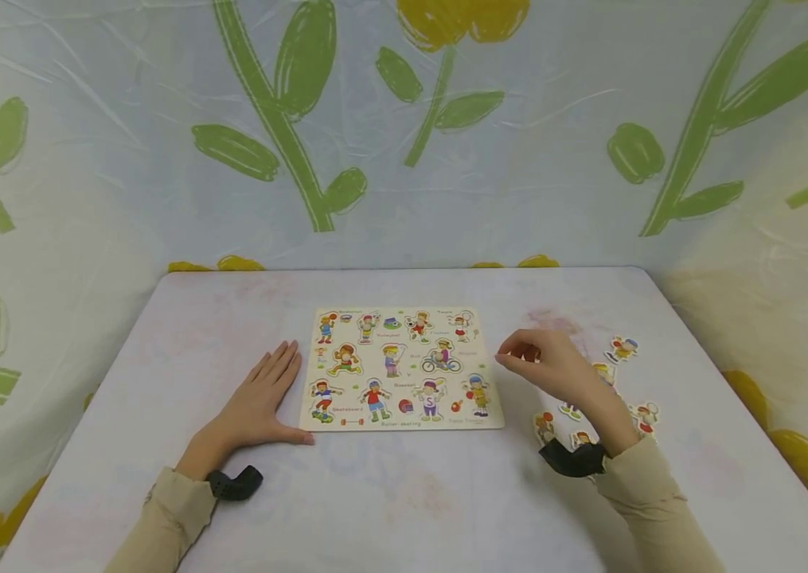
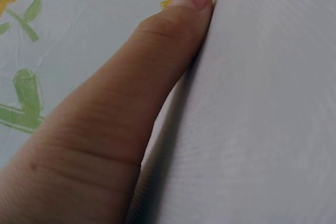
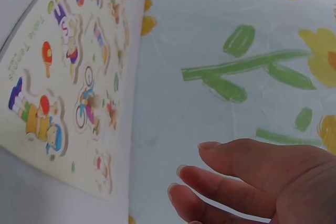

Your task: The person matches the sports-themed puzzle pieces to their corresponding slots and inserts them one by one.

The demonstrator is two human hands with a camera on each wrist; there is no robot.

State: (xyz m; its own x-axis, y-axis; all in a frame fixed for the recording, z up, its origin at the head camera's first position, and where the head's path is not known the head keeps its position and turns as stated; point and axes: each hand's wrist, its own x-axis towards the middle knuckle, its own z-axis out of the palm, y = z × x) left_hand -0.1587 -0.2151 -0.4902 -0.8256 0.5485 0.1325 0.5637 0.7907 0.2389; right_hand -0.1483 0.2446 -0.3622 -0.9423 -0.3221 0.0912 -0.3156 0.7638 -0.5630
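A pale wooden puzzle board [image 1: 372, 366] with sports figures lies flat on the table. My left hand [image 1: 260, 406] rests on the table at its left side, fingers spread, with the thumb [image 2: 168, 30] at the board's near left corner. My right hand [image 1: 554, 362] hovers just off the board's right edge, fingers bent toward the thumb. In the right wrist view a gap shows between its thumb [image 3: 241, 156] and fingers, and nothing is held there. The table-tennis player piece [image 3: 42, 121] sits on the board nearest this hand.
Several loose figure pieces lie right of the board, including a tennis player [image 1: 645, 418] and a runner-like figure [image 1: 622, 348]. Others, such as a figure with a red ball [image 1: 544, 427], lie partly under my right forearm. A flowered sheet [image 1: 518, 183] hangs behind the table.
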